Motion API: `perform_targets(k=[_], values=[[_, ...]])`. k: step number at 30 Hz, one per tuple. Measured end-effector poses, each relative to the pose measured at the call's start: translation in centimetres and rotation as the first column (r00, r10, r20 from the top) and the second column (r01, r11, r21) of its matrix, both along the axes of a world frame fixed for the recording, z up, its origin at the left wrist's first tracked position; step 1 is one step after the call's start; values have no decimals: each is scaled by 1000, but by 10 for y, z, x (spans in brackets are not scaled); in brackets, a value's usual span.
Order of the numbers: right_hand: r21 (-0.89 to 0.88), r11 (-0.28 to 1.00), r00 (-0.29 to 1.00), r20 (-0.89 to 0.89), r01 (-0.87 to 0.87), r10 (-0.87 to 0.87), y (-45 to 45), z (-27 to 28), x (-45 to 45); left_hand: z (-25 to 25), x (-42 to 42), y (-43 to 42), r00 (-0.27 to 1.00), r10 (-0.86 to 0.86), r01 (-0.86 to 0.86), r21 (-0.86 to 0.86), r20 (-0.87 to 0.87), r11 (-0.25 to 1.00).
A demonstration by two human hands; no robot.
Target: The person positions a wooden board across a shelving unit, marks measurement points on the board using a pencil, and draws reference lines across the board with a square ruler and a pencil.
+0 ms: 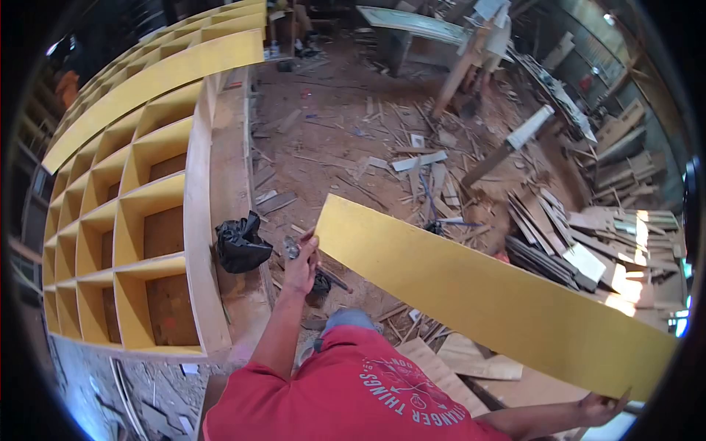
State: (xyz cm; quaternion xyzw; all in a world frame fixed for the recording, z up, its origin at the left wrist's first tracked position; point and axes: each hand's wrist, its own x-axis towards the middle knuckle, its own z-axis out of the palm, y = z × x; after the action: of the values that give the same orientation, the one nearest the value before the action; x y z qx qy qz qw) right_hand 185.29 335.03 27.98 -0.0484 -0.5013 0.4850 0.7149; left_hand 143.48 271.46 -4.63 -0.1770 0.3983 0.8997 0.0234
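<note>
A long yellow-painted board [471, 294] slants across the space before me, from upper left to lower right. My left hand [300, 268] is closed on its left end. The same hand also holds what looks like a hammer [338, 280], its grey head above the fingers and its dark handle jutting out to the right. At the board's far right end, my right hand [603, 409] grips the lower edge. To the left stands a large yellow shelf unit [202, 220] with many square compartments. Another yellow board [158, 92] lies across its top.
A black plastic bag [243, 242] rests on the wooden ledge beside the shelf unit. Wood scraps [423, 162] litter the dirt floor. Stacked offcuts [559, 235] lie at the right, near a wooden post [507, 147]. A table [412, 26] stands at the back.
</note>
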Motion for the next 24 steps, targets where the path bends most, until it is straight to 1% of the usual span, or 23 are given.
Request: perform_targets(k=[1, 2, 4, 5, 6, 7, 8, 10, 11, 12, 13, 14, 15, 17, 18, 19, 20, 21, 22, 24], values=[[269, 935, 938, 191, 232, -288, 20, -12, -41, 1, 3, -3, 998, 45, -43, -59, 34, 997], [558, 747, 763, 284, 361, -581, 9, -16, -91, -1, 2, -7, 994, 99, -96, -53, 54, 994], [688, 678, 718, 331, 260, -612, 31, -46, -154, 8, 0, -13, 986, 165, -164, -45, 9, 985], [551, 829, 865, 365, 96, -343, 61, -65, -187, 13, -6, -16, 979, 202, -203, -32, -24, 979], [225, 959, 936, 340, -174, 90, 63, -63, -230, 10, -9, -21, 976, 207, -211, -62, -61, 976], [-96, 900, 899, 67, -426, 433, 63, -60, -274, 15, -14, -23, 968, 244, -248, -73, -51, 966], [-166, 874, 878, 70, -458, 473, 54, -62, -313, 14, -24, -25, 951, 305, -310, -105, -60, 945], [-215, 915, 911, 161, -343, 379, 13, -60, -389, 18, -49, -23, 917, 387, -398, -143, -99, 906], [-182, 963, 941, 240, -198, 239, -25, -56, -433, 20, -66, -22, 900, 414, -431, -149, -133, 890], [-173, 938, 912, 234, -302, 337, -19, -63, -467, 11, -85, -25, 887, 418, -448, -152, -195, 881], [-168, 901, 872, 231, -401, 431, -13, -71, -501, -3, -105, -30, 873, 447, -476, -142, -193, 868], [-161, 695, 680, 145, -700, 719, 39, -93, -531, -17, -130, -37, 858, 476, -504, -130, -195, 854], [-88, 583, 568, 155, -807, 809, 38, -94, -576, -27, -158, -43, 838, 507, -534, -114, -201, 838], [21, 298, 295, 219, -954, 930, 35, -96, -667, -33, -215, -48, 811, 531, -570, -131, -244, 811], [-21, 608, 587, 234, -794, 775, 27, -107, -714, -30, -244, -49, 800, 541, -584, -129, -260, 801], [-63, 843, 805, 265, -534, 530, 22, -122, -759, -21, -268, -48, 791, 550, -596, -134, -268, 792], [-130, 778, 746, 226, -614, 627, 26, -127, -800, -13, -291, -49, 763, 601, -638, -128, -237, 759], [-198, 704, 681, 178, -682, 710, 29, -131, -842, -10, -316, -55, 752, 608, -649, -125, -254, 751], [-289, 619, 614, 119, -730, 780, -4, -114, -873, -5, -338, -62, 745, 611, -655, -127, -267, 745], [-377, 512, 559, -18, -772, 829, -24, -111, -946, 10, -374, -73, 718, 629, -687, -158, -297, 709]])
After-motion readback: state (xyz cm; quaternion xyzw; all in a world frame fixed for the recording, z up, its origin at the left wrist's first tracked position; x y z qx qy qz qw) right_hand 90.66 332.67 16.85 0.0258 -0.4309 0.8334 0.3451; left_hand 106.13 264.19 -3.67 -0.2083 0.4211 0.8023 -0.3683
